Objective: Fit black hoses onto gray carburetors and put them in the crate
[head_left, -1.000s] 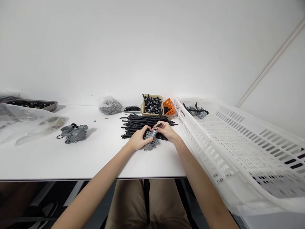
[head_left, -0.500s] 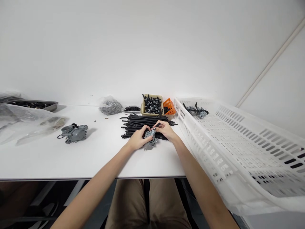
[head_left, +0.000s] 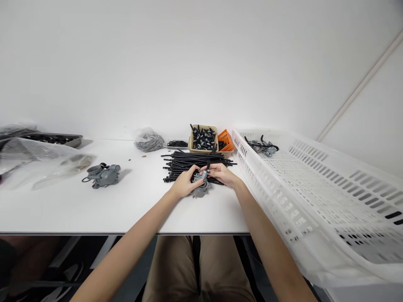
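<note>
A grey metal carburetor [head_left: 200, 191] rests upright near the table's front, with my left hand [head_left: 186, 183] closed around its left side, thumb across the front. At its top stands a black-stemmed cap [head_left: 208, 164], the stem pointing up. My right hand [head_left: 222, 173] pinches around the base of this cap; the fingertips partly hide where it meets the body. Just behind both hands lies a pile of black hoses [head_left: 179, 161]. Another carburetor [head_left: 103, 175], with a thin black loop hanging from it, sits off to the left.
A yellow bin [head_left: 191, 147] of black-stemmed caps stands behind the hoses, beside an orange basket [head_left: 226, 137] and a tray of black rings [head_left: 177, 144]. A bag of grey parts [head_left: 148, 140] is farther left. At right, a large white crate [head_left: 302, 201] holds assembled carburetors [head_left: 262, 146].
The black stem, tilted in my right fingers before, now points upright on the carburetor. My right fingers have moved down around its base. The camera view has shifted slightly.
</note>
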`<state>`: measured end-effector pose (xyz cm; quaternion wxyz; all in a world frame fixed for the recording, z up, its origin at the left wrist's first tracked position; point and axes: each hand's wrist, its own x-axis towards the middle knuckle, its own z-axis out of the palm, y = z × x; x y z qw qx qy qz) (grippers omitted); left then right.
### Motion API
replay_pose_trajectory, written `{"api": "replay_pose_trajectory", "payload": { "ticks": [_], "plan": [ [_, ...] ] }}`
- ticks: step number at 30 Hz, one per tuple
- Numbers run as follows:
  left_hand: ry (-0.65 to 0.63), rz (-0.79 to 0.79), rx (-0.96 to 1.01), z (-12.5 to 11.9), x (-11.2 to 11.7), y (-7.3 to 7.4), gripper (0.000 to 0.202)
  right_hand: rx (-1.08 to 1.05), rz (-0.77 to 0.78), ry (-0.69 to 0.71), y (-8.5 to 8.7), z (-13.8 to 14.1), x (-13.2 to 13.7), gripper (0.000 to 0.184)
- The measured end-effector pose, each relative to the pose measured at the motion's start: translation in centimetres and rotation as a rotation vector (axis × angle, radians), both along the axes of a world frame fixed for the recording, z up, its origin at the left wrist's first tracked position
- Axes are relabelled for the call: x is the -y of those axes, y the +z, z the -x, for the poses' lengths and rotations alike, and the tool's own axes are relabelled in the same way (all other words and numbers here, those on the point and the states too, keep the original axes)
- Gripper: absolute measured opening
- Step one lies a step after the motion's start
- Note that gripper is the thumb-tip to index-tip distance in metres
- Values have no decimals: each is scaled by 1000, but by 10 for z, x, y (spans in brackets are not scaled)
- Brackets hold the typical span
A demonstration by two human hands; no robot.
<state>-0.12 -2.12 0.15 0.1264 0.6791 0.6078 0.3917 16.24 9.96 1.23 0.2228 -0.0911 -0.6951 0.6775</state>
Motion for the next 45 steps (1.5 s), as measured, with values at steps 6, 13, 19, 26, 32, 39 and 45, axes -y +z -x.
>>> {"api": "replay_pose_trajectory", "payload": {
  "ticks": [6,13,19,26,32,39,45],
  "plan": [
    [31,4,-23,-3,5,3,33,19,78,41,-5,-3,3,39],
    [52,-11,-27,-4,5,1,32,-82,161,-98,-17,11,14,34],
    [20,8,-16,-2,3,-1,35,-68,321,70,-18,0,11,35],
    [28,-28,-30,-1,3,-1,30,-134,343,-10,-23,5,14,35],
    [30,-32,-19,-3,4,1,31,-123,347,-19,-23,9,16,32],
    [9,-20,-19,-1,5,1,28,-151,400,64,-22,1,12,24],
    [16,-21,-38,-1,5,1,28,-130,339,-13,-23,8,17,64]
  ]
}}
